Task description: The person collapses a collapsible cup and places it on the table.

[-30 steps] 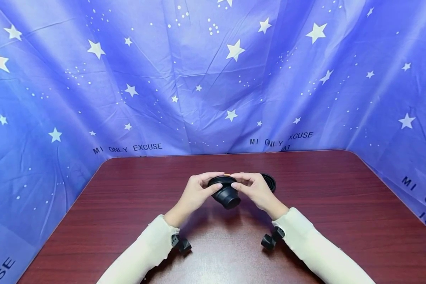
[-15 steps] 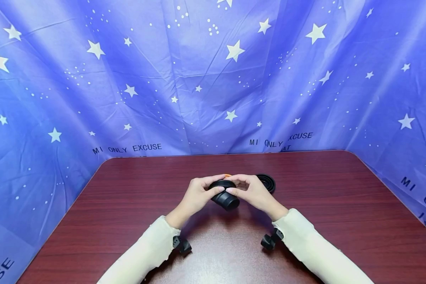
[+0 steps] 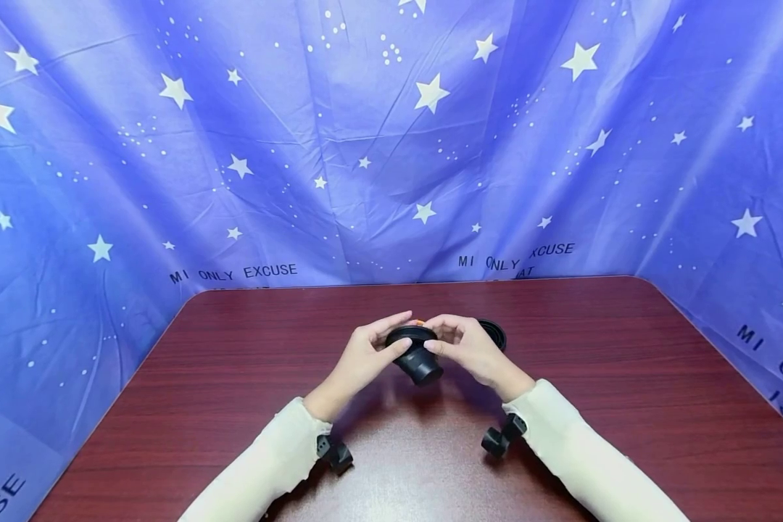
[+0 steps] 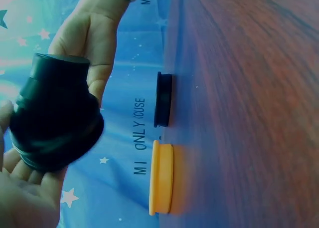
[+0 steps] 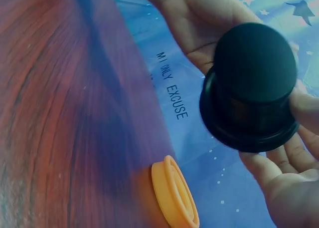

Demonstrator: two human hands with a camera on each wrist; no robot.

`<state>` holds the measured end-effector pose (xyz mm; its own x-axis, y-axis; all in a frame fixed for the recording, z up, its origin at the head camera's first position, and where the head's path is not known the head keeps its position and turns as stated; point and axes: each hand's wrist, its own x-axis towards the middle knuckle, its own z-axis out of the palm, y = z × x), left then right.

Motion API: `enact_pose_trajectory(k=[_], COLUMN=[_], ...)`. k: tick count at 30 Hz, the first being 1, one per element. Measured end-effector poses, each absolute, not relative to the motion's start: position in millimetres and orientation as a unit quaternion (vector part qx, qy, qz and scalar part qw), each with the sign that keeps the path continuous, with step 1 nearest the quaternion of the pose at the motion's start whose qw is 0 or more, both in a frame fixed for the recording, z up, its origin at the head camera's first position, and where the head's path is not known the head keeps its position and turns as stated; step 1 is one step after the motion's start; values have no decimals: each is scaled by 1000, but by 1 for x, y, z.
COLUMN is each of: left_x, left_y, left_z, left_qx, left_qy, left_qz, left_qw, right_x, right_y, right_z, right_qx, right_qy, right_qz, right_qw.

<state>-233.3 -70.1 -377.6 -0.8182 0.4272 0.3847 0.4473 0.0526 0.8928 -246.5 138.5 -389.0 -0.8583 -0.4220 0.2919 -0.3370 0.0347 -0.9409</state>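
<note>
Both hands hold one black collapsible cup (image 3: 424, 365) over the middle of the table. Its broad rim faces away from me and its narrow flat end points toward me, tilted down. The left hand (image 3: 354, 362) grips the left side, thumb on the near face and fingers behind the rim. On the other side the right hand (image 3: 475, 353) holds it the same way, its thumb close to the left one. In the left wrist view the stepped body of the cup shows sideways. The right wrist view shows its smooth round end.
An orange flat round piece (image 4: 163, 178) lies on the table (image 3: 248, 377) behind the cup, mostly hidden in the head view. To its right rests a black ringed flat piece (image 3: 494, 333), partly behind the right hand. A star-printed blue curtain (image 3: 339, 145) hangs at the back.
The cup tips downward and then comes back up, showing more of its rim again. The thumbs draw together, then part slightly. The left index finger now lifts from the rim.
</note>
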Motion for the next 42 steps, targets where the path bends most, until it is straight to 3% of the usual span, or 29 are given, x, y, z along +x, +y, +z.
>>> enact_pose_trajectory(k=[11, 25, 35, 42], left_x=[-243, -224, -244, -244], left_y=[-72, -68, -72, -74], left_z=[-389, -362, -385, -387], left_qx=[-302, -291, -273, -284], left_qy=[-698, -719, -710, -710], left_qz=[-649, -630, -649, -644], left_qw=[6, 39, -1, 24], right_x=[-246, -246, -245, -243], right_y=[140, 139, 142, 141], right_z=[-388, -388, -380, -382], right_qx=[-239, -264, -247, -248], right_qy=[664, 667, 713, 715], right_qz=[-705, -694, -656, -653], right_qw=[75, 60, 9, 19])
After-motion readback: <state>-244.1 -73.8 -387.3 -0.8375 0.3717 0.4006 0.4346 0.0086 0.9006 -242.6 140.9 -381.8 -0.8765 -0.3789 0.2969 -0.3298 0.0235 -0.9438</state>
